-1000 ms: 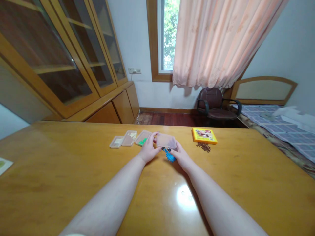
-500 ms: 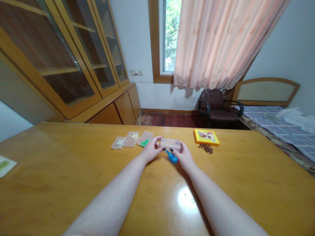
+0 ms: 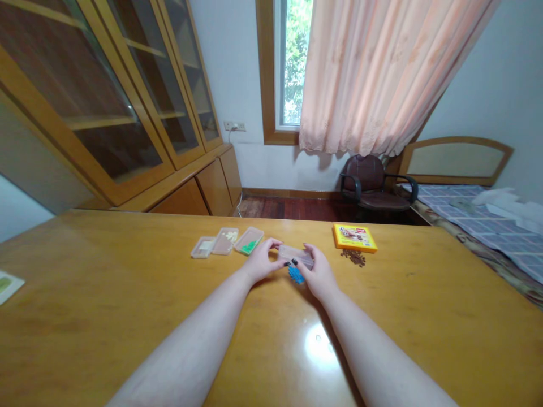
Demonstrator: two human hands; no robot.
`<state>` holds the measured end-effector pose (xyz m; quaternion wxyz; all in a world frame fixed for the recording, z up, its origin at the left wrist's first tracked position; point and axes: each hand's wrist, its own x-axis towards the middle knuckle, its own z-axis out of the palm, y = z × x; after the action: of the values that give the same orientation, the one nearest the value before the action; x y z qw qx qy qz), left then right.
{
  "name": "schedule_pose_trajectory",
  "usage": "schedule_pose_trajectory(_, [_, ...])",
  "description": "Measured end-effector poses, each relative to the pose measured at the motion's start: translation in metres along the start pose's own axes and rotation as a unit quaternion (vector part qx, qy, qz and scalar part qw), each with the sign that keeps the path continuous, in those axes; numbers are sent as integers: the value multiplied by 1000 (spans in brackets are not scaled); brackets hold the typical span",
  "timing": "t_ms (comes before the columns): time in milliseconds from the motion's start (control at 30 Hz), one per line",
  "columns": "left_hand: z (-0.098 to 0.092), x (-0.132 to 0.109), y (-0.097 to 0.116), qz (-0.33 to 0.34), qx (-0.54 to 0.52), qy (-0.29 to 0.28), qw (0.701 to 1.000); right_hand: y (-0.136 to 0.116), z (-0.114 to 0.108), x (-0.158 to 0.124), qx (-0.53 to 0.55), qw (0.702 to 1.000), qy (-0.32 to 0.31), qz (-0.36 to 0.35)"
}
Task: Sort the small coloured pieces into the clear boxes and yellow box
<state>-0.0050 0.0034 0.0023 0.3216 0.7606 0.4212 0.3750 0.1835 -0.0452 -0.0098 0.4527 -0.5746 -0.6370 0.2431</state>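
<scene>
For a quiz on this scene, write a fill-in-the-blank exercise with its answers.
1. The small pieces under the clear plastic box, held by the left hand and right hand, are ____.
2. The flat box beside the brown pieces is ____.
3. Left of the hands, ____ small clear boxes lie in a row on the table.
Missing words: blue; yellow; three.

between the hands [image 3: 292, 265] sit a clear box [image 3: 296, 255] and blue pieces [image 3: 296, 275]; a yellow box [image 3: 353, 237] and brown bits [image 3: 353, 258] lie right, on the honey-coloured worktop [image 3: 127, 294].
</scene>
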Motion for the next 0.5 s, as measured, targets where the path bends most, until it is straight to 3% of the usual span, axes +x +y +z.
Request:
schedule_pose_trajectory(300, [10, 0, 4, -36, -104, -4, 994, -7, -4, -3, -30, 997, 67, -2])
schedule_pose_trajectory(500, [15, 1, 2, -87, -304, -70, 946, -5, -7, 0, -5, 997, 57, -43])
